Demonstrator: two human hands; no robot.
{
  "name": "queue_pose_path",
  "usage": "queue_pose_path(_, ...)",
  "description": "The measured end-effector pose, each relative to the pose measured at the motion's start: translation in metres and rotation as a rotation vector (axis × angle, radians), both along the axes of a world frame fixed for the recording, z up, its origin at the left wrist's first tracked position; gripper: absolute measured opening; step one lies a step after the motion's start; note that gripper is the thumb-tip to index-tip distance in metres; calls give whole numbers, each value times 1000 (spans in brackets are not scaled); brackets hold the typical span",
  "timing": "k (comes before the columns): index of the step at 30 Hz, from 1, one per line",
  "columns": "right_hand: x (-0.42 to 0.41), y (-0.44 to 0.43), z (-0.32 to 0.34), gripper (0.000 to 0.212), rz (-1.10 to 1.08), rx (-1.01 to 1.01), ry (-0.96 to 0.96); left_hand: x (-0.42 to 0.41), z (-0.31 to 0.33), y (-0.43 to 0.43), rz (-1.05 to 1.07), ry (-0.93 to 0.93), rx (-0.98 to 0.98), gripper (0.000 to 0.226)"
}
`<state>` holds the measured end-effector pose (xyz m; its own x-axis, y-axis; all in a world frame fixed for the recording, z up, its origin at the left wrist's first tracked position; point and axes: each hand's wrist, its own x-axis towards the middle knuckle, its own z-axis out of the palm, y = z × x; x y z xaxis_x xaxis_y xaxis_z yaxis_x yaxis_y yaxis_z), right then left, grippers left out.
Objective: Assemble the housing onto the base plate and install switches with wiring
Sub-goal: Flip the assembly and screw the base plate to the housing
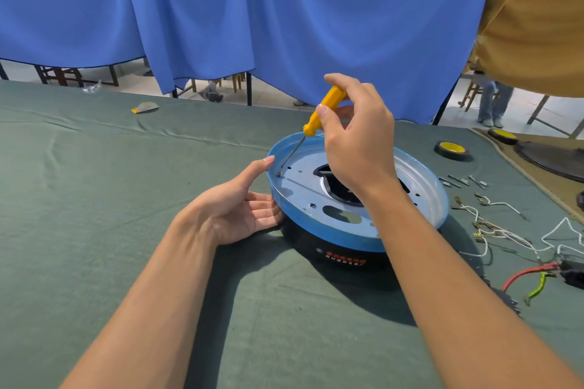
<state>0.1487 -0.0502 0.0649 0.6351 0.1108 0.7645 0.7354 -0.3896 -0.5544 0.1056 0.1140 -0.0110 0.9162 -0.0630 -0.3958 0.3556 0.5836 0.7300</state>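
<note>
I see the base plate [303,188], a pale metal disc with a blue rim, lying on top of the black housing [328,246] on the green-covered tabletop [126,199]. The housing shows red and white print on the side nearest me.

My right hand [357,142] reaches over the base plate and holds a yellow-handled screwdriver [325,109]. The thumb and curled fingers [322,112] pinch the handle, and the shaft slants down to a screw [279,174] just inside the base plate's left rim. The tip sits on the screw head.

My left hand [240,211] rests on the tabletop against the left side of the base plate. Its fingers are straight and together, pressed to the housing wall, and the thumb is raised so that it touches the blue rim near the screw.

To the right of the base plate lie a black tape roll [452,151] with a yellow core, a row of small metal pieces [464,181], a tangle of white wires [493,230] with terminals, and, nearer me, a red wire [524,273] and a green wire [538,287]. Whether the switches are among them I cannot tell. Beyond the base plate hangs a blue curtain [284,9].
</note>
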Motion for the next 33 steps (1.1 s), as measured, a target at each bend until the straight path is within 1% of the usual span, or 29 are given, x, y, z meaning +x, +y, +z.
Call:
queue_pose_path(9, -3, 2, -4, 36, 27, -63, 18, 0, -2, -1, 5, -6, -14, 88)
queue_pose_path(15, -3, 1, -2, 35, 23, 11, 13, -1, -2, 0, 7, -11, -19, 90)
queue_pose_path(19, -3, 1, -2, 34, 29, 14, 21, 0, -3, 0, 7, -13, -10, 94)
queue_pose_path(26, -5, 2, -2, 36, 50, -45, 35, -2, -2, -1, -1, -18, -9, 93)
queue_pose_path(33, -6, 1, 5, 42, 119, -143, 18, -2, 0, -3, 9, -6, -11, 85)
